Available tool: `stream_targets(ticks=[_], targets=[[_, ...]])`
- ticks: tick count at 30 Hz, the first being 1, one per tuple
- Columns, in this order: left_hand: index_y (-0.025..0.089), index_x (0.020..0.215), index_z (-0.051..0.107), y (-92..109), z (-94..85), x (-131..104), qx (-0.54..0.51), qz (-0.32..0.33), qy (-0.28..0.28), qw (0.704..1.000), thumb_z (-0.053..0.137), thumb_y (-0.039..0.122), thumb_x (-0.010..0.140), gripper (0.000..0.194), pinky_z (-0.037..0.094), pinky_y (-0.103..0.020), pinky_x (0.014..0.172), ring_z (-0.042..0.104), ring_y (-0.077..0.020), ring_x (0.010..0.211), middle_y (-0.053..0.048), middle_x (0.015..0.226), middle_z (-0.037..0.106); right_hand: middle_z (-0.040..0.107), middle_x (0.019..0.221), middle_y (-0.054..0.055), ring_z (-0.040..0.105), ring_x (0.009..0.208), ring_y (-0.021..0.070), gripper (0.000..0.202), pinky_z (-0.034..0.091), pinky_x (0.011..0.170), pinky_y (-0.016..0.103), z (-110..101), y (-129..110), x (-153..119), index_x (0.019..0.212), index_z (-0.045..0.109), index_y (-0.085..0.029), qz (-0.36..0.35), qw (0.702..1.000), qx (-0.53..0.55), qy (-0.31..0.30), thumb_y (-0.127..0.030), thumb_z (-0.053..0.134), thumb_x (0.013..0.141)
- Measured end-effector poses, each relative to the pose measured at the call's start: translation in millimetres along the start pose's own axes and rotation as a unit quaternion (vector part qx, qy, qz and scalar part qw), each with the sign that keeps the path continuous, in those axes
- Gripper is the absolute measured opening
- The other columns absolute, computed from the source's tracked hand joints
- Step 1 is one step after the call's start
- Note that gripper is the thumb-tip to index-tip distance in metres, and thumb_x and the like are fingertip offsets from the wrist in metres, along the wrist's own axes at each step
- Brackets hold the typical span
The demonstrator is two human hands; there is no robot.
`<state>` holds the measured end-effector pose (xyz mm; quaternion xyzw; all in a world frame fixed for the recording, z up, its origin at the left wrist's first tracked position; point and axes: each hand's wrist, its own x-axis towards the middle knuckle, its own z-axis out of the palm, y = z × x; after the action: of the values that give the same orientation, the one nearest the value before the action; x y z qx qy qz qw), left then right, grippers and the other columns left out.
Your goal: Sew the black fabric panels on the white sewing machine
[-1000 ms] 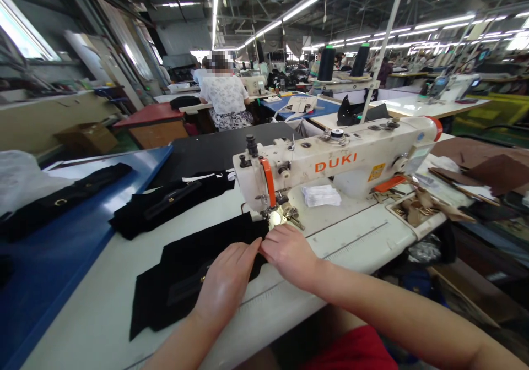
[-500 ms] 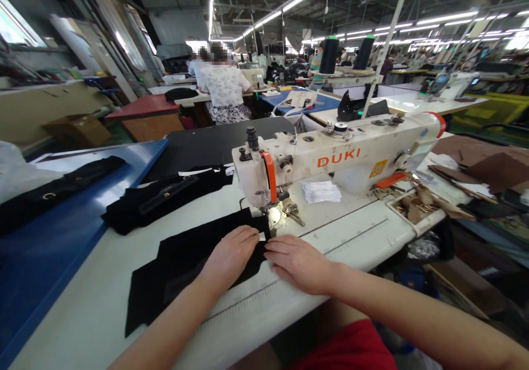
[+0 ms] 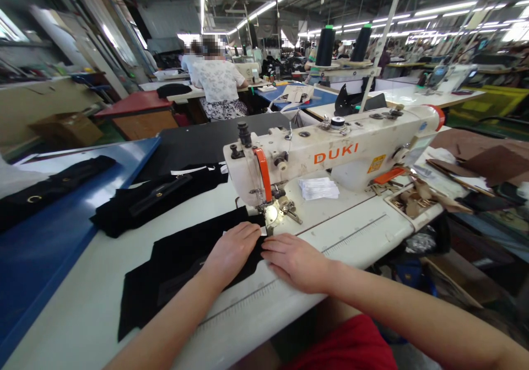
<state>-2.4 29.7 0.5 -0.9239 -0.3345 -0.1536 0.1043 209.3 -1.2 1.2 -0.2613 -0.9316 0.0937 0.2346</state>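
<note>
The white tabletop [image 3: 91, 287] carries a sewing machine [image 3: 334, 152]; black cloth [image 3: 182, 249] lies flat beside its needle. The left hand [image 3: 231, 251] and right hand [image 3: 297, 262] — meeting a second ago — now rest apart on it, fingers together; pinching, I cannot tell. A white slip [image 3: 263, 230] now shows — seemingly steadied.

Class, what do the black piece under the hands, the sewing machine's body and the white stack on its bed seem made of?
Black piece: probably fabric, matte, with almost no highlights.
Sewing machine's body: likely painted metal, smooth, off-white, faintly shiny, with dark smudges.
White stack: paper or cloth, matte, thin layers; too small to settle.
</note>
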Motion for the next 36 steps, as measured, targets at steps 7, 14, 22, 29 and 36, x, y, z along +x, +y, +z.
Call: stream_targets(ticks=[7,14,22,29,36], targets=[[0.011,0.103,0.066,-0.2,-1.0,0.2,0.008,0.008,0.014,1.0,0.042,0.006,0.09,0.027,0.053,-0.037,0.089,0.063,-0.023,0.099,-0.012,0.104,0.07,0.066,0.12,0.013,0.056,0.117,0.0229,0.024,0.046,0.101,0.039,-0.5,-0.7,0.3,0.11,0.065,-0.012,0.002,1.0,-0.002,-0.001,-0.019,0.048,0.095],[0.011,0.101,0.066,0.8,0.5,0.2,0.022,0.002,0.018,1.0,0.041,0.005,0.09,0.028,0.054,-0.034,0.086,0.063,-0.0224,0.098,-0.011,0.102,0.07,0.065,0.121,0.014,0.056,0.116,0.0237,0.026,0.045,0.102,0.038,-0.1,-0.5,-0.3,0.111,0.066,-0.009,0.003,1.0,-0.007,-0.005,-0.019,0.048,0.095],[0.009,0.101,0.066,3.2,-4.9,3.1,0.026,0.003,0.0,1.0,0.041,0.004,0.09,0.028,0.055,-0.034,0.086,0.064,-0.0224,0.098,-0.011,0.102,0.07,0.068,0.109,0.011,0.059,0.106,0.0216,0.022,0.046,0.097,0.035,2.4,6.6,0.9,0.105,0.067,-0.012,0.014,1.0,0.001,0.023,-0.017,0.049,0.094],[0.008,0.111,0.066,5.3,1.9,-5.5,0.072,0.005,-0.052,0.996,0.039,0.005,0.09,0.034,0.052,-0.04,0.095,0.063,-0.0255,0.108,-0.014,0.113,0.069,0.064,0.095,0.009,0.054,0.094,0.0228,0.015,0.045,0.086,0.036,0.0,27.3,18.8,0.099,0.067,-0.014,0.078,0.994,-0.078,-0.005,-0.018,0.054,0.092],[0.013,0.13,0.056,19.6,-3.1,-13.9,0.014,-0.088,-0.065,0.994,0.036,0.032,0.099,0.042,0.046,-0.039,0.103,0.055,-0.0231,0.122,-0.012,0.132,0.061,0.062,0.096,0.009,0.051,0.095,0.0225,0.013,0.042,0.088,0.036,-0.5,29.0,22.2,0.098,0.065,-0.014,0.055,0.991,-0.115,-0.044,-0.016,0.054,0.092]])
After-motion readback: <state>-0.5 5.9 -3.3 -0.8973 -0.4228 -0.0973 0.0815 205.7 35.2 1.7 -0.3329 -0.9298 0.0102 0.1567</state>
